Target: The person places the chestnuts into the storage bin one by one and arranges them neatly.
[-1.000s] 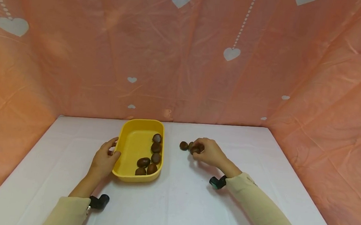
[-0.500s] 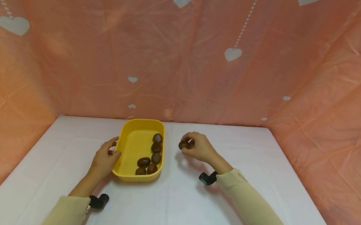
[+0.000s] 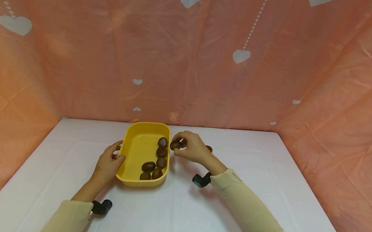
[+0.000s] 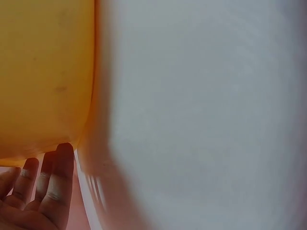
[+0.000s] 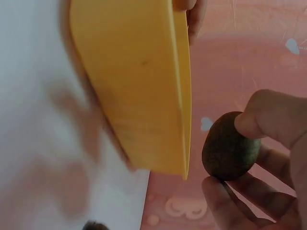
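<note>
- Left hand (image 3: pixel 107 162): fingers holding the left side of the yellow tray (image 3: pixel 135 152), on the white counter (image 3: pixel 171 217).
- Right hand (image 3: pixel 190 147): fingers pinching at least 1 chestnut (image 5: pixel 228 148), just right of the tray.
- Inside tray: 6 chestnuts (image 3: pixel 157 173).

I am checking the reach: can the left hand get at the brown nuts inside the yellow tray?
Probably yes: the left hand holds the yellow tray by its left side, and nothing covers the brown nuts, but it may need to let go first.
</note>
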Demonstrator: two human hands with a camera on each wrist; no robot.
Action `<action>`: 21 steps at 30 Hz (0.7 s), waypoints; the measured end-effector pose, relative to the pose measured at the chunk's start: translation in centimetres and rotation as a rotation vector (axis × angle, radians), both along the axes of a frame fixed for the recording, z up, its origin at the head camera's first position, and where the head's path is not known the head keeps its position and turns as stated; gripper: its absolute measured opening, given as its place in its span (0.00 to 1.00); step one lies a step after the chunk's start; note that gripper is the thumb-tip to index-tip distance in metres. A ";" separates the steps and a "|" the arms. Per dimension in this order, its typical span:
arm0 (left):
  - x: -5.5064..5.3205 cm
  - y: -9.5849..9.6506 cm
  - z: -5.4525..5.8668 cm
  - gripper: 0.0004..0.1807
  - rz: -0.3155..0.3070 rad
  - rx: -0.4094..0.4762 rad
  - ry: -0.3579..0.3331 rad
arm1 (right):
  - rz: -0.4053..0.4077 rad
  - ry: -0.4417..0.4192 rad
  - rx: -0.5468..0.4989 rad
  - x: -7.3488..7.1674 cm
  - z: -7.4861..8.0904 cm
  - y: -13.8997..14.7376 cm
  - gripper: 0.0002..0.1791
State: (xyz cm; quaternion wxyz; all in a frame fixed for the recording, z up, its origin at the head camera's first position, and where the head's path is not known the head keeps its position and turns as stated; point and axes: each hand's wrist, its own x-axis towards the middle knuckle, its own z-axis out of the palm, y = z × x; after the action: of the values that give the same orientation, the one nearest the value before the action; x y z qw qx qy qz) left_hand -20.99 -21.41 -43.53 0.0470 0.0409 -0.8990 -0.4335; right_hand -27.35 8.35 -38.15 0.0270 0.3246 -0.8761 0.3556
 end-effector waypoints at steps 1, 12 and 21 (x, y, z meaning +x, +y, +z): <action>0.0 0.0 0.0 0.31 0.002 0.001 0.002 | 0.011 0.001 -0.006 0.0 0.0 -0.3 0.14; 0.0 0.0 0.1 0.31 -0.009 -0.008 -0.005 | 0.150 -0.021 0.090 -0.4 0.3 -3.5 0.16; 0.0 0.0 0.1 0.32 -0.020 -0.008 -0.007 | 0.226 0.037 0.289 -1.1 -0.4 -5.8 0.17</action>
State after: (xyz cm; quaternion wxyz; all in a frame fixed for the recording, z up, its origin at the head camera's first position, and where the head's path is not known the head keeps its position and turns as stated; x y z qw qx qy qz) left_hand -20.94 -21.37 -43.44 0.0397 0.0330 -0.9013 -0.4301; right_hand -28.42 2.60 -38.57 -0.0437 0.4281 -0.8753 0.2207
